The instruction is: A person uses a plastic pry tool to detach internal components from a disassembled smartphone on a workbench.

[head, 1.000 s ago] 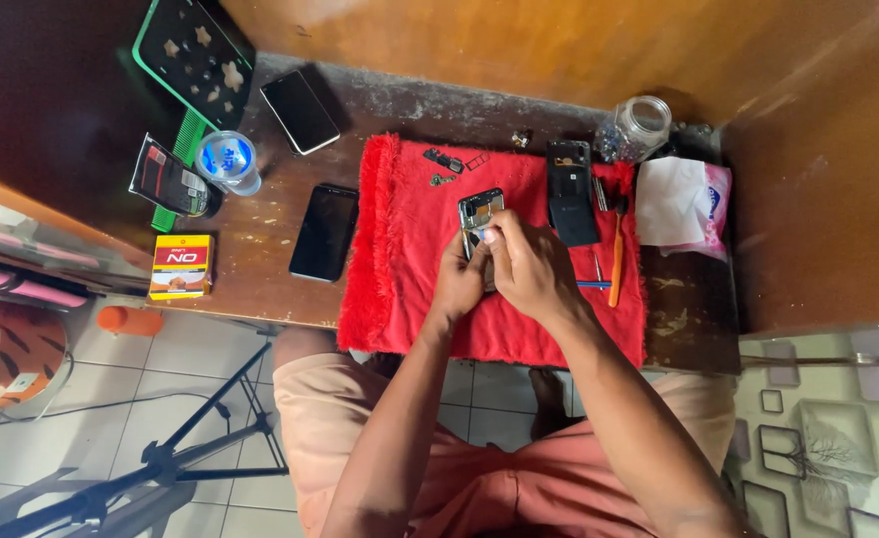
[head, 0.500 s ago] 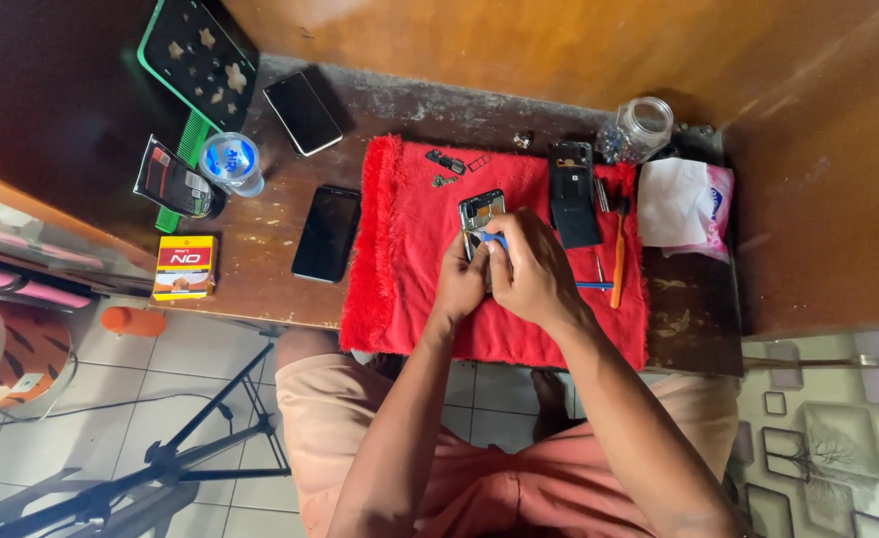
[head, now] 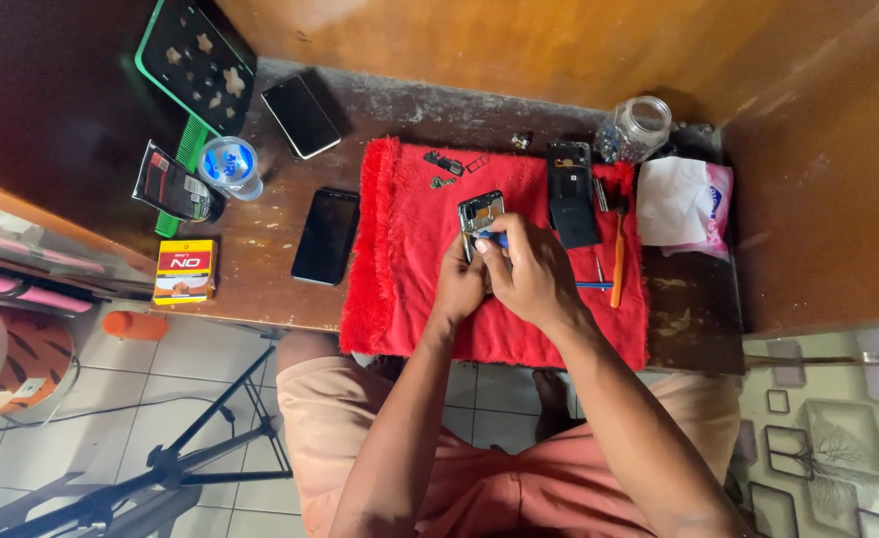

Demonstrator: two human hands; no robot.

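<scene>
— Well, that opened smartphone (head: 481,215) looks a delicate thing to handle, doesn't it; it sits on the red towel (head: 410,269), near the towel's middle and a little toward the far edge.

— Light, I'd judge, and stiff along its frame; but the exposed insides look fragile, so the safe hold is by the side edges, never pressing on the boards or the ribbon parts.

— The left hand (head: 459,284) seems to do just that; its fingers are curled close around the phone's near end, steadying it against the towel.

— And the right hand (head: 531,274) is bunched tight around a blue-handled tool (head: 491,239), its tip at the phone's lower half; a slip there could scratch something, I'd say.

— What lies about the towel?

— On the towel's right part, the phone's black back cover (head: 571,194) and an orange-handled screwdriver (head: 617,254); small dark parts (head: 443,162) near the towel's far edge; a glass jar (head: 637,126) just beyond its far right corner; a black phone (head: 325,236) just left of the towel, on the wooden table (head: 260,289).

— Anything different from half a second ago?

— Hardly; both hands have stayed on the phone at the same place on the towel; the right hand looks a shade lower over it, though I cannot tell for sure.
</scene>
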